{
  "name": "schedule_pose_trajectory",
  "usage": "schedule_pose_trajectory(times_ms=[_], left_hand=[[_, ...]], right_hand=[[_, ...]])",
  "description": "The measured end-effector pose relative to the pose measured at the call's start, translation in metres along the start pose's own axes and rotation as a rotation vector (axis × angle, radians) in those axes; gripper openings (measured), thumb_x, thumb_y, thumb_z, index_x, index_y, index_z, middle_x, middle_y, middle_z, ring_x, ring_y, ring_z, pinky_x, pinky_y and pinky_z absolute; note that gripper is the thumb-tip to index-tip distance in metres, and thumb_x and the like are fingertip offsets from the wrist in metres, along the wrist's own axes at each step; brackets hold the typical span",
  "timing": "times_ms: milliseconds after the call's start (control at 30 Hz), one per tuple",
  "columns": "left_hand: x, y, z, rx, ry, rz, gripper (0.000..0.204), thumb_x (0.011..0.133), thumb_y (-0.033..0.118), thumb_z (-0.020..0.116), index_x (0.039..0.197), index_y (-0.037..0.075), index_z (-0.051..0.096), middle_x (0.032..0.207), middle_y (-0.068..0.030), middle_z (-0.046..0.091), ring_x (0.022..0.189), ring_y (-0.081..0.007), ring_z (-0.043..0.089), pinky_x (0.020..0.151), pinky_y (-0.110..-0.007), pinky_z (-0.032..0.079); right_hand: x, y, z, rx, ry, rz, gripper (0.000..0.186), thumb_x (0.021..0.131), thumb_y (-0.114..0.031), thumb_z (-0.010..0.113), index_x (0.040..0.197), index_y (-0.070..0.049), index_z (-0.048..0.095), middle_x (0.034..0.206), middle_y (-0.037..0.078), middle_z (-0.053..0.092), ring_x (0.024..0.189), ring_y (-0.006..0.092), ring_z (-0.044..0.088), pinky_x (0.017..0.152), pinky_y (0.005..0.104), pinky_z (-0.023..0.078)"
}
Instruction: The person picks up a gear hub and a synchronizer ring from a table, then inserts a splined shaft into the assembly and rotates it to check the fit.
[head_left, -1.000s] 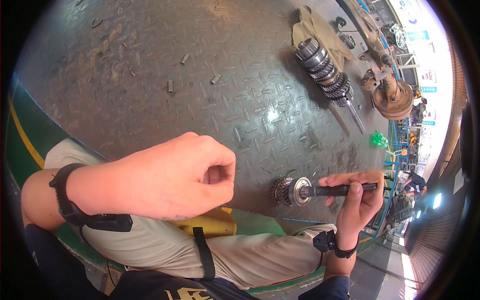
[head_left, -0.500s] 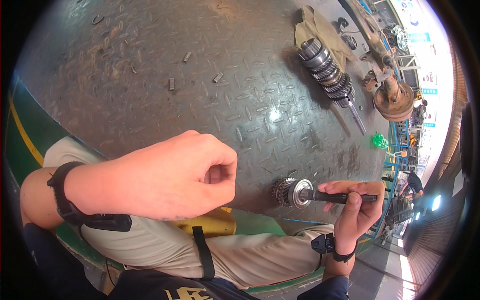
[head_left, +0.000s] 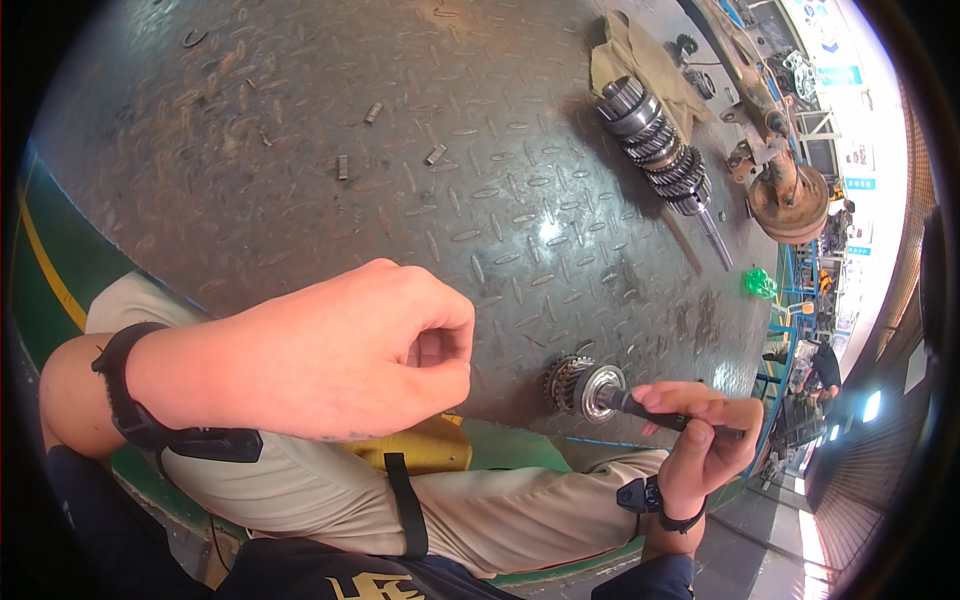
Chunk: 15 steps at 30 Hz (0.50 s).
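Note:
My right hand is closed around the slim dark end of a gear shaft. At the shaft's other end, a helical gear and a shiny ball bearing rest near the table's front edge. Left of it, my left hand hangs over the near side of the table with its fingers curled in; whatever it may hold is hidden. Farther back lies a longer shaft with several gears, partly on a tan cloth.
The diamond-plate metal table carries several small metal pieces farther back. Along the right side stand a rusty drum-ended axle and a bright green crumpled item. Another person is beyond the table at right.
My right hand has shifted slightly down and left, swinging the thin end of the gear shaft toward me. The gear end stays nearly in place. My left hand looks unmoved.

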<state>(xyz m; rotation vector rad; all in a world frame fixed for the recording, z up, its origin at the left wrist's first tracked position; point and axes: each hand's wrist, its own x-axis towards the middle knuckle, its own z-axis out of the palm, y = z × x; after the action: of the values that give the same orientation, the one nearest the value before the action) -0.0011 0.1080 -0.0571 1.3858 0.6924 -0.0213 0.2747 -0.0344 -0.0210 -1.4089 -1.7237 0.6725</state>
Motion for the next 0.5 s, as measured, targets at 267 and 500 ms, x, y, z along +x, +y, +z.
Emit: schedule_pose_trajectory(times_ms=[267, 500], left_hand=[[0.003, 0.002, 0.001, 0.013, -0.006, 0.006, 0.013, 0.088, 0.009, 0.059, 0.083, -0.003, 0.06, 0.067, -0.0035, 0.057, 0.063, -0.006, 0.051, 0.057, -0.023, 0.045], [0.008, 0.004, 0.002, 0.015, -0.005, 0.002, 0.012, 0.088, 0.009, 0.059, 0.084, -0.002, 0.061, 0.068, -0.0028, 0.057, 0.063, -0.0057, 0.051, 0.057, -0.023, 0.045]], right_hand=[[-0.012, 0.005, -0.001, -0.018, -0.04, -0.124, 0.02, 0.1, -0.014, 0.048, 0.103, -0.002, 0.032, 0.088, 0.031, 0.065, 0.079, 0.0371, 0.069, 0.052, 0.0351, 0.058], [-0.023, 0.006, 0.002, -0.012, 0.162, -0.01, 0.038, 0.097, -0.035, 0.054, 0.096, -0.004, 0.031, 0.081, 0.026, 0.064, 0.077, 0.0378, 0.069, 0.042, 0.0338, 0.056]])
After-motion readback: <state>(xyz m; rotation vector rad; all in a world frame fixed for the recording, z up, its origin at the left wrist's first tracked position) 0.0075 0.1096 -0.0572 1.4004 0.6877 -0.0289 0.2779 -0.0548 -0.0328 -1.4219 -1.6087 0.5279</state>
